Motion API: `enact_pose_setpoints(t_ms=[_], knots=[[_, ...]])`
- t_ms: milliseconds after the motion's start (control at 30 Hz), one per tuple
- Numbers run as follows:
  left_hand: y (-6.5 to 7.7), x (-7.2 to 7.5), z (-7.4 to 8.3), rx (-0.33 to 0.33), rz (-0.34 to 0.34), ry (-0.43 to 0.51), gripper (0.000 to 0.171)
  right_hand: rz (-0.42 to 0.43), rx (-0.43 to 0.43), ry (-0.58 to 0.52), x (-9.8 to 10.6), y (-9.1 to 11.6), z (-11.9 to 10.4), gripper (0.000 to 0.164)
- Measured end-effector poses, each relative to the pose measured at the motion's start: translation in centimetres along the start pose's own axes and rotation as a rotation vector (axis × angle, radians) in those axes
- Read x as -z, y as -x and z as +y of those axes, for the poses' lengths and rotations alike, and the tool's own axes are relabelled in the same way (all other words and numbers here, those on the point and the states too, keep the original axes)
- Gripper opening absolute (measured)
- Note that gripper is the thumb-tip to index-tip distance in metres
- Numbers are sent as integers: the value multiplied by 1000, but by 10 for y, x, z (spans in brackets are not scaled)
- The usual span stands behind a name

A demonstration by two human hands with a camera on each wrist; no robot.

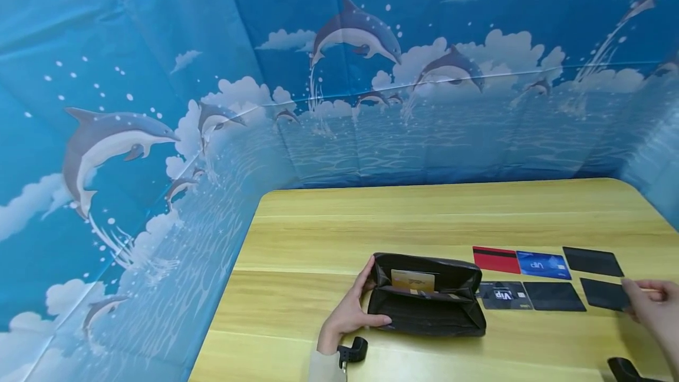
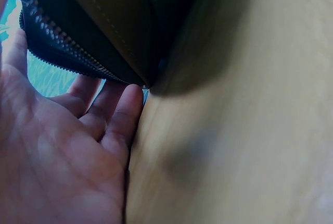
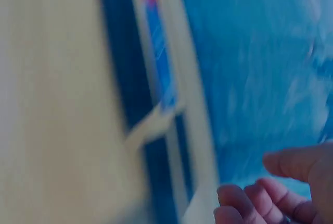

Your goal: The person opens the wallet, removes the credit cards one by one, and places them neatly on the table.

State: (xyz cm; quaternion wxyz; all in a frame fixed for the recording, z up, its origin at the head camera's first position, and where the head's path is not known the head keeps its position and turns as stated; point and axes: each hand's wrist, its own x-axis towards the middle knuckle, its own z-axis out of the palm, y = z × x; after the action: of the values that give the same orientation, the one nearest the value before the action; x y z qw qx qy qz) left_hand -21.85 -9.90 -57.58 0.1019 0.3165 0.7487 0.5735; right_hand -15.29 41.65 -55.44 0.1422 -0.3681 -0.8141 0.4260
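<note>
A black zip-around wallet (image 1: 429, 317) lies spread on the table, with a gold card (image 1: 412, 280) in one inner pocket. My left hand (image 1: 352, 305) holds its left end, thumb on the near flap and fingers at the far side. In the left wrist view, fingertips touch the wallet beside its zipper (image 2: 62, 39). My right hand (image 1: 655, 305) is at the right edge of a black card (image 1: 605, 294) on the table. The right wrist view shows its thumb and loosely bent fingers (image 3: 239, 203) apart, with nothing seen between them.
Left of that card lie another black card (image 1: 554, 296) and a dark VIP card (image 1: 504, 295). Behind them are a red card (image 1: 496, 260), a blue VIP card (image 1: 543, 264) and a black card (image 1: 593, 261). A dolphin-print curtain (image 1: 339, 134) surrounds the wooden table (image 1: 297, 234).
</note>
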Motion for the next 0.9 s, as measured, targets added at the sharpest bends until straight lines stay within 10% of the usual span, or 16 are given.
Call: enact_pose_setpoints(t_ms=[233,500,700,900], knots=[[2,0,-1,18,-1,18,115,-183,521,227,-17,58,-94,43],[2,3,16,0,-7,19,113,-409,944,82,-57,110,-157,9],[1,5,31,0,-21,17,110,-694,1038,9,-88,135,-172,7],[0,1,12,-22,-7,9,115,-896,975,61,-113,144,-173,23]])
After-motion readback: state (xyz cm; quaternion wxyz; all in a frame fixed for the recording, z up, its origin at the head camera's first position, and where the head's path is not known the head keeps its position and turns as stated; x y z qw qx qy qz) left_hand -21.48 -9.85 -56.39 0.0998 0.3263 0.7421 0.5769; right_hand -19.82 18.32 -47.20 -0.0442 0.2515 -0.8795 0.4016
